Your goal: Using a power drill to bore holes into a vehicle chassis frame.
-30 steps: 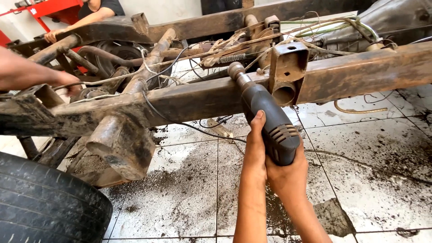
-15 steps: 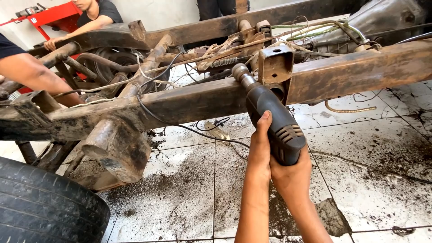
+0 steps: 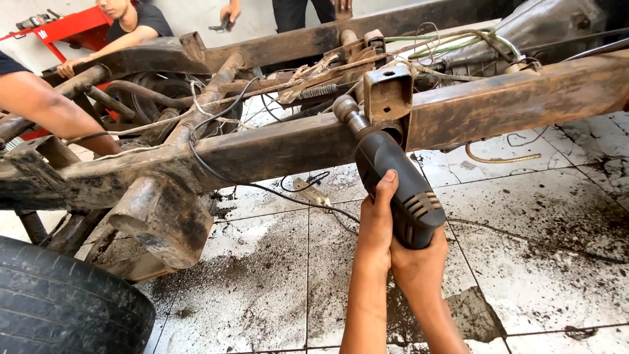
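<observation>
A long rusted chassis rail [image 3: 275, 147] runs across the view above a dirty tiled floor [image 3: 524, 262], and it looks heavy, rigid and rough with scale. A black tyre [image 3: 59, 308] fills the lower left corner. A second rail [image 3: 295, 42] lies behind, with loose wires and a spring [image 3: 327, 90] tangled between the two. A square rusty bracket [image 3: 388, 92] stands on the near rail.

The dark power drill [image 3: 393, 183] sits just below and in front of that bracket, with its nose [image 3: 347, 111] tilted up and left against the rail beside it. The tool looks fairly dense for its size, with a hard plastic body that is likely smooth and a bit slippery with dust. The ribbed rear end [image 3: 422, 206] and the fat middle of the body seem the natural places to hold it, well back from the spinning front.

Both hands are on it. The left hand [image 3: 377, 226] lies along the left flank with a finger stretched forward, and its grip is clamped on the body. The right hand [image 3: 419, 269] cups the rear from beneath, its grip likewise clamped on the drill. A black cord [image 3: 216, 174] trails under the rail.

At the left edge another person's arm [image 3: 52, 111] rests on the frame.
</observation>
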